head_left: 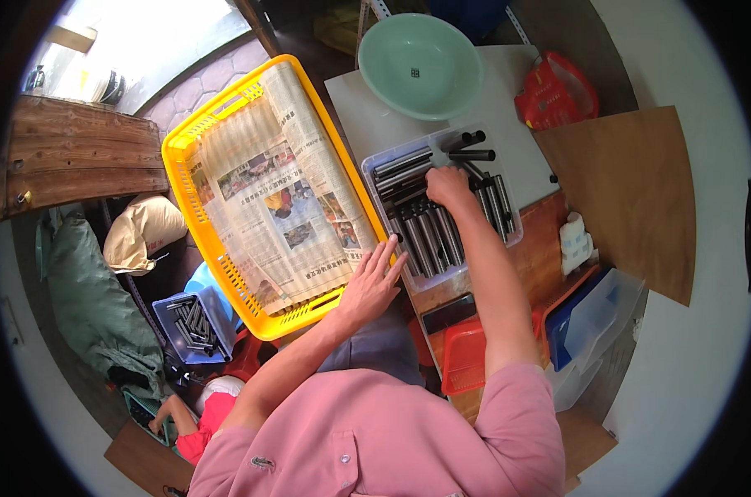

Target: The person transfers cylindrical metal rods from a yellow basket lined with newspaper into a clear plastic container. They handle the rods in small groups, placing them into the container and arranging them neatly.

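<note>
My left hand [372, 283] lies on the near right corner of a yellow plastic basket [339, 126], fingers stretched out and apart. Newspaper [251, 207] lines the basket's inside. To its right, a clear plastic bin [518, 222] holds many dark, shiny tubes [428, 240], some lying crosswise at the back and others in rows at the front. My right hand [447, 185] reaches into this bin with its fingers closed. A small pale green piece [439, 156] shows just past the fingers; what they grip is hidden.
A mint-green basin [421, 66] stands behind the bin, near a red plastic item [556, 93]. A phone [448, 314] and a red tray [465, 356] lie nearer me. At left, a blue bin [221, 352] holds dark pieces; another person's arm [173, 409] shows below it.
</note>
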{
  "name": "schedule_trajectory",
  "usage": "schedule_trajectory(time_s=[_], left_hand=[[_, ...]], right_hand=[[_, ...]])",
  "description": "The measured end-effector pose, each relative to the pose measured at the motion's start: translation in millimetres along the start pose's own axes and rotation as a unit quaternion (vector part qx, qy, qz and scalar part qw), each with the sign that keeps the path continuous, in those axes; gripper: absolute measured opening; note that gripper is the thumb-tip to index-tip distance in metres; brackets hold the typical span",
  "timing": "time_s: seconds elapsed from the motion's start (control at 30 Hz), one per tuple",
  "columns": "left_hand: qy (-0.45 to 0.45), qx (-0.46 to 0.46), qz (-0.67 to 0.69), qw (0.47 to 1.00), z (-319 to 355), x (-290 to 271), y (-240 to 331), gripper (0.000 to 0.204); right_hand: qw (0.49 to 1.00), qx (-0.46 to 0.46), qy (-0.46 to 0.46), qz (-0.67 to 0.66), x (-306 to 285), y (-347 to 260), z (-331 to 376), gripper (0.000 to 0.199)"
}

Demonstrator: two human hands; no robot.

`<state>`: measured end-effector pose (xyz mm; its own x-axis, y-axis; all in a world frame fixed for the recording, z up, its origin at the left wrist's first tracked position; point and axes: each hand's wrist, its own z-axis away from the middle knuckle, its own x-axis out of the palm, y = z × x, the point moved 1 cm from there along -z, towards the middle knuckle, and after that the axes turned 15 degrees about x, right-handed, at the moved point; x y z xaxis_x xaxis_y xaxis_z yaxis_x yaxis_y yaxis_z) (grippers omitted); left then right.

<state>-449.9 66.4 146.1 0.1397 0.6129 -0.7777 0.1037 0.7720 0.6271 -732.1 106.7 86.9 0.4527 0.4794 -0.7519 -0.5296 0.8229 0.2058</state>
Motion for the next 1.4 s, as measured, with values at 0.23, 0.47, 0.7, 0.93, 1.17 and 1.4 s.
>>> schedule_trajectory(time_s=[0.23, 0.47, 0.7, 0.93, 1.17, 1.4], left_hand=[[-0.005, 0.000, -0.009, 1.000, 0, 4, -2, 0.075], [-0.003, 0.005, -0.008, 1.000, 0, 1, -1, 0.074], [-0.007, 0.001, -0.015, 1.000, 0, -1, -2, 0.073], [-0.002, 0.005, -0.033, 0.999, 2, 0, -2, 0.073], [-0.007, -0.008, -0.036, 0.999, -2, 1, 5, 0.077], [-0.003, -0.004, -0.045, 0.999, 1, 3, 2, 0.079]], right_hand=[[0.998, -0.034, 0.010, 0.043, -8, -4, 8, 0.021], [0.970, -0.153, -0.173, -0.075, 8, -26, 2, 0.042], [0.973, -0.168, -0.157, -0.037, -1, -37, 9, 0.049], [0.974, -0.161, -0.150, 0.057, 22, -50, 11, 0.051], [0.975, -0.132, -0.176, -0.031, 25, -40, 1, 0.048], [0.995, -0.083, 0.046, 0.021, -13, 4, 2, 0.018]])
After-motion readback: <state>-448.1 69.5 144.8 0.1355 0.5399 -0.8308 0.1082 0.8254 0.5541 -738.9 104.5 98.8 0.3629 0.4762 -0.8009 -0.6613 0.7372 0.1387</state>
